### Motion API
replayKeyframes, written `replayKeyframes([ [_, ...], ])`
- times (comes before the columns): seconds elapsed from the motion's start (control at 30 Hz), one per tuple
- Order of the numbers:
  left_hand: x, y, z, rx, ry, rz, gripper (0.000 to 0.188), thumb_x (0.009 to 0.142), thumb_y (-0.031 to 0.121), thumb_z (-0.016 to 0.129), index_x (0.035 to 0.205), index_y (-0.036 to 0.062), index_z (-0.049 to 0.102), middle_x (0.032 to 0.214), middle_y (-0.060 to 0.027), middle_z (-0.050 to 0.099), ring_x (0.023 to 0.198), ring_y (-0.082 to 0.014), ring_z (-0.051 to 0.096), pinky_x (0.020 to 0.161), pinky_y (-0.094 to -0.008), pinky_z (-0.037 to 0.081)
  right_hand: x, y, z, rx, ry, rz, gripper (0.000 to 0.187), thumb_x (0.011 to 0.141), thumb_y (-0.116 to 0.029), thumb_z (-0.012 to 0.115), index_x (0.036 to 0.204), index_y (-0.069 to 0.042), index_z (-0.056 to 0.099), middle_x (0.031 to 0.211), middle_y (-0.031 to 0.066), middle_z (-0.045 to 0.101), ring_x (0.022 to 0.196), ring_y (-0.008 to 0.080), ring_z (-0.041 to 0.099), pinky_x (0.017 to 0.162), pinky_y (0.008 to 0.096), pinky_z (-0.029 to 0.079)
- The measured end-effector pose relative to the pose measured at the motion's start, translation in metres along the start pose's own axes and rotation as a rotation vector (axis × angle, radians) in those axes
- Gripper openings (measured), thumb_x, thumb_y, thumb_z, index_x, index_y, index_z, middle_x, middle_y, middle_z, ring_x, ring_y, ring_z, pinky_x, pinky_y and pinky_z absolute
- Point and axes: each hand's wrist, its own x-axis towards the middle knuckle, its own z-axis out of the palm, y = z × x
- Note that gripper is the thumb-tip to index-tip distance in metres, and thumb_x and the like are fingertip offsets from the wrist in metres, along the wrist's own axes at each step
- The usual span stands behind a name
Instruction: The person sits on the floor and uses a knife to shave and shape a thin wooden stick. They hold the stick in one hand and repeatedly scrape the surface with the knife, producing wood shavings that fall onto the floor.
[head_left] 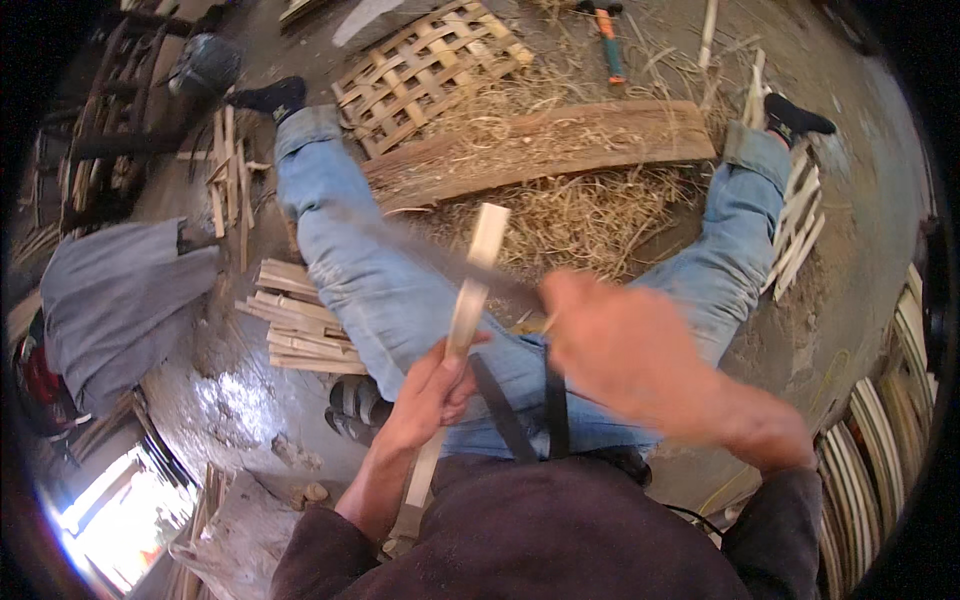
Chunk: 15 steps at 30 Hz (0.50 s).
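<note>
Between my legs, my left hand is closed around a pale, flat bamboo strip. The strip slants up and away from my lap, its lower end passing beside my body. My right hand, smeared by motion, grips a dark-bladed knife. Its blurred blade points left and crosses the strip above my left fingers; whether it touches the wood I cannot tell. Curly shavings lie on the floor past my hands, around a thick wooden plank that lies between my lower legs.
A woven lattice panel lies beyond the plank, with a hammer to its right. Split slats are piled beside my left thigh. A grey cloth hangs at the left. Long strips stand in bundles at the right.
</note>
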Motion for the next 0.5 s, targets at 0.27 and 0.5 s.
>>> replayKeyframes([
  [0.27, -0.012, 0.015, 0.019, 0.027, 0.096, 0.202, 0.057, 0.102, 0.047, 0.041, 0.134, -0.0002, 0.045, 0.072, 0.0047, 0.048, 0.057, -0.0031, 0.039, 0.05, -0.0192, 0.033, -0.029, -0.082, -0.031, -0.33, 0.105, -0.234, 0.022, 0.08, -0.018, 0.059, 0.098, -0.007, 0.052, 0.073, 0.0046, 0.054, 0.063, 0.0219, 0.061, 0.055, 0.036, 0.053],
  [0.5, -0.007, 0.004, 0.001, 0.13, 0.039, 0.118, 0.049, 0.105, 0.038, 0.034, 0.13, -0.0011, 0.049, 0.065, 0.0037, 0.039, 0.053, -0.0038, 0.036, 0.047, -0.02, 0.032, 0.013, 0.043, 0.032, -0.158, 0.126, -0.158, 0.017, 0.084, -0.014, 0.058, 0.096, -0.003, 0.051, 0.083, 0.0139, 0.062, 0.073, 0.0316, 0.067, 0.058, 0.0424, 0.055],
])
